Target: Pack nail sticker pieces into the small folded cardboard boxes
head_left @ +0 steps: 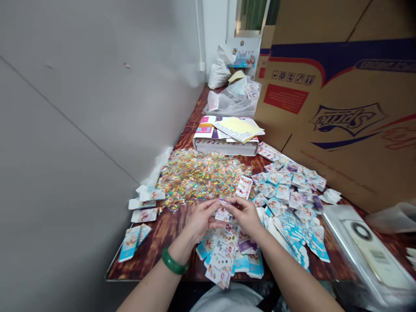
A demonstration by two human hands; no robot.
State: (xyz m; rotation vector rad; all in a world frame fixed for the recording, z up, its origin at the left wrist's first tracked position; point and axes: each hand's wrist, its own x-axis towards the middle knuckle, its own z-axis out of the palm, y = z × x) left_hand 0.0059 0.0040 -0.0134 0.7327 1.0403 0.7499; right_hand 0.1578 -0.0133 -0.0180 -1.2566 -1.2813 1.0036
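Note:
Both hands meet over the near middle of the table around a small purple-and-white printed box (222, 213). My left hand (202, 218), with a green bangle (174, 261) on its wrist, grips the box from the left. My right hand (244, 215) pinches its upper right part; fingers cover some of the box. Below them lie printed sticker sheets (222, 258) on top of flat blue cartons (248, 263). Just beyond the hands is a heap of clear packets with colourful bits (198, 175). A sticker strip (244, 187) rests at the heap's right edge.
Small printed boxes (289, 186) pile up at right, with flattened blue cartons (294, 236) nearer. Several boxes (144, 215) line the left edge. A white box (227, 147) stands behind. A phone (373, 247) lies far right. A large cardboard carton (338, 160) and grey wall (81, 130) flank the table.

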